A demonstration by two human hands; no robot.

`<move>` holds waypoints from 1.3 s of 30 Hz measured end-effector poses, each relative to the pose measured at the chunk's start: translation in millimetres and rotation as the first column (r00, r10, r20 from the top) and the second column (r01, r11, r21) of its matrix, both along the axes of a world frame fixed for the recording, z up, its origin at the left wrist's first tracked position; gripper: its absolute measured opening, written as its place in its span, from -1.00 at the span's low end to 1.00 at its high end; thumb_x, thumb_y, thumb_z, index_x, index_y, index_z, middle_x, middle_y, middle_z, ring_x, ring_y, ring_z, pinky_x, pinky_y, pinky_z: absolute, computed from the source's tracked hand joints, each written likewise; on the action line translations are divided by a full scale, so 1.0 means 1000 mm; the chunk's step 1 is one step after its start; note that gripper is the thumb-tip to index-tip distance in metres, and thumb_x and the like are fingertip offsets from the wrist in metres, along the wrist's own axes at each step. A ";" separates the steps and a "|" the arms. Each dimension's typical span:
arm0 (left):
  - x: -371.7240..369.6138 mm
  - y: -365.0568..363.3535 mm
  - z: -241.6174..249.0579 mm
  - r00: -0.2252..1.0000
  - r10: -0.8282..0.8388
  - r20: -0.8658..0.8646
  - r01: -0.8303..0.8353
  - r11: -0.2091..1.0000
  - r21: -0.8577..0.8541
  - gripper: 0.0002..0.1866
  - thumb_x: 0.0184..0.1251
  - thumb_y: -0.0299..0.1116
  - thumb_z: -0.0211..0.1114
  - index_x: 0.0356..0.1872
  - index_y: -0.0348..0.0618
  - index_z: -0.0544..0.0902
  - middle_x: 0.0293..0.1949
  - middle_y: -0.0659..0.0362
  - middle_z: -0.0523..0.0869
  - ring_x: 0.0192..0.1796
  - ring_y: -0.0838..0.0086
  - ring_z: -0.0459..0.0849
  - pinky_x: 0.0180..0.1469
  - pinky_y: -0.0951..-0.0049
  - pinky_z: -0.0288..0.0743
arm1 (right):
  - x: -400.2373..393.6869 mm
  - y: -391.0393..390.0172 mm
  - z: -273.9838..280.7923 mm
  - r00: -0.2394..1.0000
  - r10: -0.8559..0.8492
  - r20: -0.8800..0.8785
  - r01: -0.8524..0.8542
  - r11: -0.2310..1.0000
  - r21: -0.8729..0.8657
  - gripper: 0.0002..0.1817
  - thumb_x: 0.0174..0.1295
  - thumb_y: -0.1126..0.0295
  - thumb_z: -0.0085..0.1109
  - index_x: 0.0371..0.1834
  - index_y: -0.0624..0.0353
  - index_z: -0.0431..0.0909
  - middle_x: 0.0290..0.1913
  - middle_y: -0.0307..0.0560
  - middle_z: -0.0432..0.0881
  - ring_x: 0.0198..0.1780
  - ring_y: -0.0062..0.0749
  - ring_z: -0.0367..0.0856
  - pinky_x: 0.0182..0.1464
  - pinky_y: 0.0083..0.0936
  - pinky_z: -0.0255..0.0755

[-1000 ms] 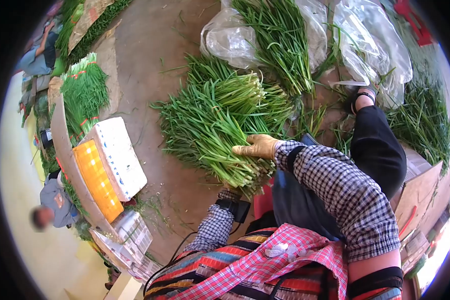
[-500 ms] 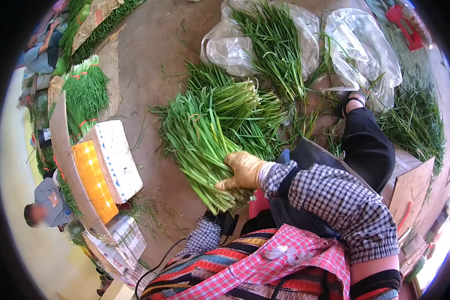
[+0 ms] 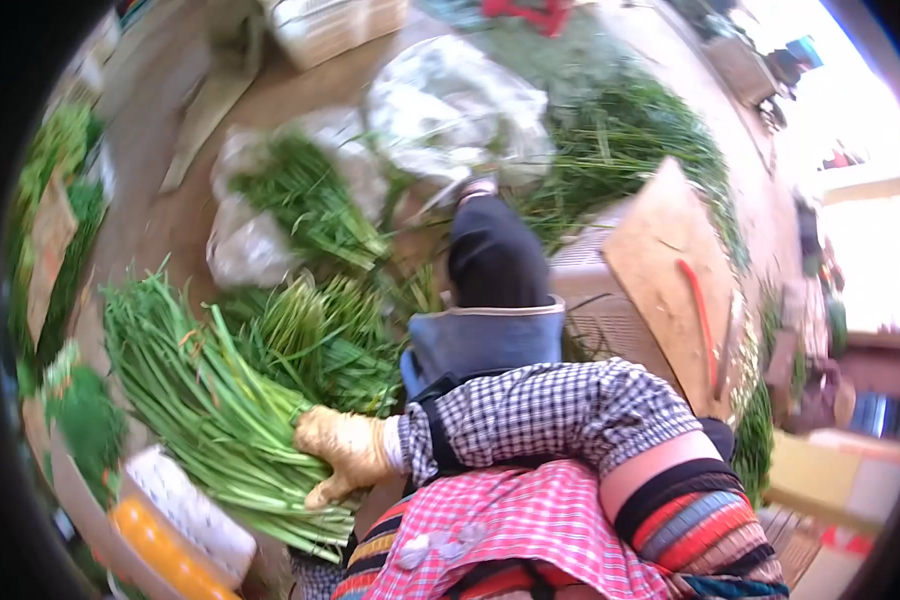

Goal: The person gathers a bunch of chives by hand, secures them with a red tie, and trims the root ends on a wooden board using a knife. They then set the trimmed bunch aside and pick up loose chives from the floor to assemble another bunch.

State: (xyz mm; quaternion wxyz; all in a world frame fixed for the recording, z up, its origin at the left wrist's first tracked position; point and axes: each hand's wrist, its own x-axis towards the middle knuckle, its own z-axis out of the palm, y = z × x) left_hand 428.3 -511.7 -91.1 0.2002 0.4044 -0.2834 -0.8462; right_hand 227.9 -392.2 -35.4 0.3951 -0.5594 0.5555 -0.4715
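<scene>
My right hand [image 3: 345,450], in a tan work glove, grips the cut-stalk end of a big bundle of garlic chives [image 3: 205,400]. The thumb lies across the pale stalks and the other fingers curl over the far side. A thin orange tie [image 3: 192,340] shows around the leaves. The bundle slants toward the upper left, its leafy end farthest from me. Of my left arm only a bit of checked sleeve [image 3: 315,578] shows at the bottom; the left hand is hidden under the bundle. Loose chives [image 3: 320,335] lie just beyond it on the floor.
More chives [image 3: 305,195] rest on clear plastic [image 3: 240,235], beside another plastic bag [image 3: 450,100]. A heap of greens [image 3: 630,135] lies at upper right. A wooden board [image 3: 665,270] with a red strip sits on a crate [image 3: 590,270] to my right. A white foam box [image 3: 185,510] stands lower left.
The view has swung to the right, so the bundle and right hand now sit farther left and lower. The right hand keeps its grip on the bundle. The left sleeve has nearly left view.
</scene>
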 end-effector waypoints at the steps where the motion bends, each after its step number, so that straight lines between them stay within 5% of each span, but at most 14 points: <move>1: -0.014 -0.005 0.010 0.999 -0.029 -0.030 0.028 0.999 -0.026 -0.50 0.35 -0.22 0.03 0.27 -0.18 0.35 0.20 -0.01 0.50 0.20 0.19 0.51 0.24 0.26 0.40 | -0.006 0.007 0.011 0.998 -0.055 -0.011 0.055 0.998 0.010 -0.32 -0.20 -0.12 0.43 -0.38 0.36 0.49 -0.28 0.25 0.46 -0.12 0.15 0.42 -0.02 -0.14 0.35; 10: -0.147 0.030 0.121 0.815 -0.444 -0.373 0.427 0.895 -0.133 -0.54 0.36 -0.31 0.07 0.25 -0.19 0.36 0.18 0.00 0.52 0.19 0.22 0.53 0.24 0.30 0.41 | -0.073 0.108 0.101 0.806 -0.572 -0.152 0.547 0.819 -0.174 -0.26 -0.14 0.01 0.51 -0.07 0.40 0.43 -0.23 0.15 0.49 -0.12 -0.06 0.48 0.02 -0.26 0.37; 13: -0.206 0.067 0.152 0.657 -0.584 -0.476 0.603 0.787 -0.132 -0.55 0.36 -0.34 0.09 0.25 -0.20 0.37 0.18 0.01 0.53 0.19 0.23 0.53 0.23 0.32 0.41 | -0.089 0.157 0.130 0.725 -0.572 0.384 0.614 0.789 0.016 -0.27 -0.05 0.24 0.53 0.13 0.33 0.34 -0.01 -0.06 0.51 0.03 -0.42 0.45 0.13 -0.44 0.37; 16: -0.269 0.115 0.160 0.454 -0.774 -0.442 0.744 0.602 -0.289 -0.56 0.37 -0.37 0.10 0.24 -0.20 0.38 0.17 0.01 0.53 0.18 0.24 0.54 0.23 0.33 0.41 | -0.105 0.210 0.127 0.591 -0.555 0.585 0.723 0.687 -0.078 -0.27 0.01 0.29 0.49 0.20 0.28 0.30 0.08 -0.18 0.50 0.07 -0.55 0.44 0.16 -0.51 0.37; 19: -0.328 0.163 0.141 0.362 -0.928 0.082 0.449 0.097 -0.888 -0.43 0.24 -0.58 0.17 0.30 -0.09 0.30 0.12 0.02 0.58 0.19 0.25 0.54 0.23 0.36 0.41 | -0.119 0.268 0.110 0.498 -0.709 0.499 0.848 0.519 -0.107 -0.27 0.07 0.22 0.45 0.24 0.27 0.29 0.07 -0.18 0.52 0.05 -0.51 0.48 0.12 -0.50 0.40; 20: -0.343 0.189 0.139 0.223 -0.962 -0.156 0.671 0.268 -0.692 -0.48 0.25 -0.45 0.21 0.25 -0.11 0.36 0.09 0.05 0.61 0.12 0.27 0.59 0.19 0.34 0.46 | -0.121 0.286 0.106 0.446 -0.744 0.497 0.881 0.462 -0.098 -0.27 0.08 0.20 0.43 0.25 0.27 0.29 0.08 -0.18 0.52 0.05 -0.51 0.48 0.12 -0.49 0.40; 22: -0.373 0.242 0.140 0.344 -0.722 -0.600 0.928 0.360 0.098 -0.51 0.27 -0.18 0.31 0.17 -0.15 0.48 0.01 0.10 0.67 -0.01 0.31 0.68 0.11 0.30 0.55 | -0.131 0.325 0.081 0.330 -0.813 0.480 0.931 0.363 -0.024 -0.32 0.12 0.22 0.40 0.24 0.25 0.31 0.09 -0.17 0.53 0.06 -0.49 0.49 0.12 -0.49 0.39; 26: -0.410 0.317 0.092 0.284 -0.943 -0.172 0.945 0.246 0.216 -0.47 0.33 -0.01 0.21 0.17 -0.17 0.50 0.03 0.11 0.67 0.04 0.30 0.64 0.18 0.25 0.45 | -0.137 0.385 0.024 0.077 -0.869 0.488 0.973 0.173 0.153 -0.47 0.24 0.27 0.26 0.23 0.23 0.37 0.08 -0.16 0.56 0.08 -0.45 0.50 0.17 -0.47 0.35; 27: -0.404 0.324 0.092 0.251 -0.967 0.045 0.966 0.247 -0.074 -0.43 0.29 0.07 0.23 0.12 -0.18 0.54 -0.02 0.09 0.69 -0.01 0.31 0.67 0.13 0.27 0.48 | -0.137 0.396 0.010 0.041 -0.866 0.499 0.965 0.164 0.206 -0.49 0.26 0.28 0.24 0.23 0.24 0.37 0.08 -0.16 0.57 0.07 -0.45 0.51 0.17 -0.46 0.35; 29: -0.401 0.338 0.103 0.244 -0.908 0.342 0.963 0.185 -0.198 -0.32 0.16 0.24 0.25 -0.04 -0.26 0.64 -0.19 0.06 0.74 -0.15 0.34 0.71 0.01 0.33 0.54 | -0.145 0.429 -0.052 -0.022 -0.921 0.388 0.954 0.097 0.285 -0.51 0.25 0.29 0.22 0.20 0.27 0.41 0.05 -0.12 0.61 0.03 -0.43 0.54 0.11 -0.49 0.40; 30: -0.398 0.336 0.111 0.256 -0.924 0.283 0.963 0.218 -0.162 -0.31 0.05 0.26 0.35 -0.16 -0.29 0.67 -0.28 0.06 0.74 -0.34 0.32 0.73 -0.22 0.33 0.60 | -0.142 0.437 -0.046 0.025 -0.966 0.257 0.929 0.117 0.351 -0.51 0.24 0.28 0.23 0.19 0.29 0.42 0.04 -0.11 0.62 0.02 -0.43 0.55 0.10 -0.50 0.40; 33: -0.398 0.338 0.112 0.273 -0.904 0.328 0.961 0.241 -0.135 -0.27 0.03 0.29 0.34 -0.19 -0.33 0.67 -0.27 0.03 0.74 -0.31 0.31 0.73 -0.19 0.33 0.59 | -0.139 0.449 0.014 0.253 -0.961 -0.110 0.834 0.159 0.528 -0.42 0.17 0.17 0.31 0.18 0.29 0.45 0.01 -0.05 0.64 0.01 -0.40 0.58 0.08 -0.51 0.43; 36: -0.402 0.340 0.091 0.278 -0.900 0.335 0.953 0.214 -0.216 -0.23 0.00 0.34 0.33 -0.19 -0.35 0.66 -0.26 0.03 0.73 -0.24 0.31 0.72 -0.12 0.35 0.57 | -0.133 0.468 0.082 0.411 -0.890 -0.194 0.755 0.214 0.620 -0.36 0.11 0.12 0.37 0.20 0.21 0.45 0.06 -0.06 0.63 0.07 -0.39 0.58 0.11 -0.51 0.42; 39: -0.405 0.340 0.089 0.294 -0.849 0.439 0.936 0.163 -0.312 -0.14 -0.06 0.37 0.35 -0.14 -0.41 0.63 -0.17 0.00 0.71 -0.18 0.33 0.68 -0.05 0.39 0.51 | -0.138 0.522 0.069 0.336 -0.861 -0.383 0.869 0.127 0.477 -0.36 0.05 0.02 0.38 0.15 0.14 0.51 0.08 0.01 0.61 0.13 -0.25 0.56 0.13 -0.41 0.43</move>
